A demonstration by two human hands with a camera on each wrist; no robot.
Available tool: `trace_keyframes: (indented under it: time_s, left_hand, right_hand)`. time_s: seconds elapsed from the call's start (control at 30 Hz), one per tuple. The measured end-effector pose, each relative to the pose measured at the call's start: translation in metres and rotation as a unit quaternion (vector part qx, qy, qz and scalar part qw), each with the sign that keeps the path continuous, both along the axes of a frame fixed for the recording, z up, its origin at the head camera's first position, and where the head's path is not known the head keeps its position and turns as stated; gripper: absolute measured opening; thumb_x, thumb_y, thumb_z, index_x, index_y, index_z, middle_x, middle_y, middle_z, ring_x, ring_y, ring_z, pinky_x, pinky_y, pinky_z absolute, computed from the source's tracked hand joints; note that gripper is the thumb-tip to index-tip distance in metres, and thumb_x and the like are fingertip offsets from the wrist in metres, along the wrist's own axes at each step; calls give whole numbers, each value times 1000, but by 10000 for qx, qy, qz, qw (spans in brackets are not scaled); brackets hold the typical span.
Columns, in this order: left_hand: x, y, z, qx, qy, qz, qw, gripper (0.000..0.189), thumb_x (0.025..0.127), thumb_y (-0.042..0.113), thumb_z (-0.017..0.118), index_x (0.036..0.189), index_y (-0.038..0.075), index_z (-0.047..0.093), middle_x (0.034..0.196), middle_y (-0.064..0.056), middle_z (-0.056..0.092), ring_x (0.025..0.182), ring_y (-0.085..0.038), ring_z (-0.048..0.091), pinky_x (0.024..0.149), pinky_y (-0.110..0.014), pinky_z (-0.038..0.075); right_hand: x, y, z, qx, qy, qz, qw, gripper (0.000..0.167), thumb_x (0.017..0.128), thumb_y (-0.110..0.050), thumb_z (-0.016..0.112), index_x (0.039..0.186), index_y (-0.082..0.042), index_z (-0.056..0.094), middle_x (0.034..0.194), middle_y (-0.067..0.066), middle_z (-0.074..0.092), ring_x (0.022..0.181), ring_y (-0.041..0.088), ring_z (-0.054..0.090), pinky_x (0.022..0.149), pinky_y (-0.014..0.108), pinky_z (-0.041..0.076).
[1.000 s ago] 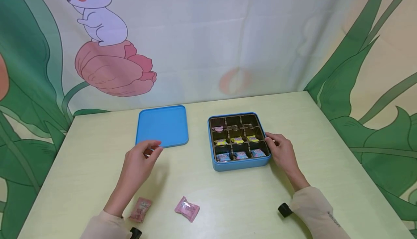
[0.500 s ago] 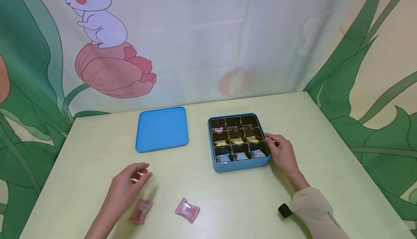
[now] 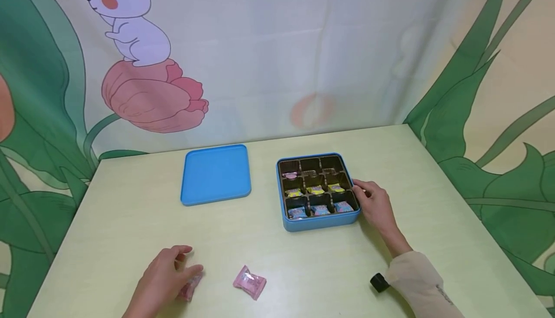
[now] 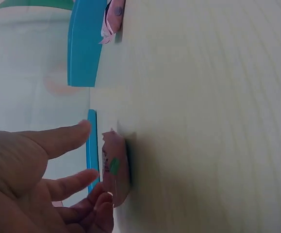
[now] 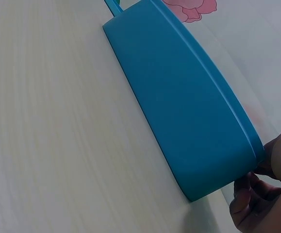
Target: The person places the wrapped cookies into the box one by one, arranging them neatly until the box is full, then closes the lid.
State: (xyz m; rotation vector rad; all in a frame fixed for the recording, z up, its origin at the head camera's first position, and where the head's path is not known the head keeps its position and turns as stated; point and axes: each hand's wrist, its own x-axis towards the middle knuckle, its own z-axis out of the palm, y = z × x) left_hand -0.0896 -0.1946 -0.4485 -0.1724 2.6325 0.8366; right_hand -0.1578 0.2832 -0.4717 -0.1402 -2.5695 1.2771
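In the head view my left hand (image 3: 162,277) hovers at the front left, thumb and fingers parted over a pink wrapped candy (image 3: 191,286) that it partly hides. The left wrist view shows that candy (image 4: 115,167) on the table, fingertips right at its lower end. A second pink candy (image 3: 250,282) lies to the right. My right hand (image 3: 376,205) holds the right side of a blue box (image 3: 321,221), thumb at the rim and fingers curled beside the wall. Inside, a dark divided tray (image 3: 309,193) has blue candies in front, yellow in the middle, one pink at back left.
A blue lid (image 3: 216,176) lies flat at the back left of the pale table (image 3: 299,279). Behind the table hangs a printed curtain (image 3: 260,58). A black piece (image 3: 379,283) sits by the right sleeve (image 3: 418,279).
My left hand has come down and toward the front left, from near the lid to the left pink candy. My right hand stays at the box.
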Motion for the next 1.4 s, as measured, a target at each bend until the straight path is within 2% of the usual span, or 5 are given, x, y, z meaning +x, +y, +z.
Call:
trace_keyframes:
  time_s: [0.1, 0.47, 0.77, 1.23, 1.4]
  left_hand:
    - [2, 1, -4, -204, -191, -132, 9995, 65, 86, 38, 83, 133, -2, 61, 103, -8, 59, 98, -26, 52, 84, -47, 49]
    - [13, 0, -4, -367, 139, -477, 9981, 43, 84, 30, 78, 111, 0, 61, 93, -4, 58, 84, -20, 54, 71, -39, 47]
    - [8, 6, -2, -536, 39, -509, 9973, 40, 85, 25, 81, 108, -2, 63, 95, -8, 59, 83, -23, 55, 77, -46, 50]
    - [4, 19, 7, 514, 438, -75, 9977, 42, 94, 20, 78, 127, -1, 63, 103, -10, 64, 87, -22, 57, 73, -35, 52]
    - [3, 22, 14, 789, 698, -131, 9943, 47, 97, 26, 74, 136, 2, 61, 109, -9, 67, 90, -21, 59, 78, -36, 52]
  right_hand:
    - [1, 0, -1, 9, 10, 14, 10000, 27, 103, -9, 63, 125, 4, 72, 104, 21, 70, 80, 19, 56, 69, 25, 45]
    - [0, 0, -1, -47, -60, -14, 10000, 27, 103, -9, 64, 125, 3, 72, 105, 20, 70, 84, 23, 58, 71, 25, 45]
    - [0, 0, 0, -53, -53, -14, 10000, 27, 103, -9, 64, 125, 3, 72, 104, 20, 69, 83, 23, 56, 70, 26, 44]
    - [2, -1, 4, -65, -40, -27, 10000, 26, 103, -9, 64, 124, 4, 72, 103, 20, 69, 81, 20, 55, 70, 25, 44]
    - [4, -2, 8, -75, -109, -20, 9999, 27, 103, -9, 63, 125, 5, 71, 103, 21, 69, 81, 20, 55, 69, 25, 44]
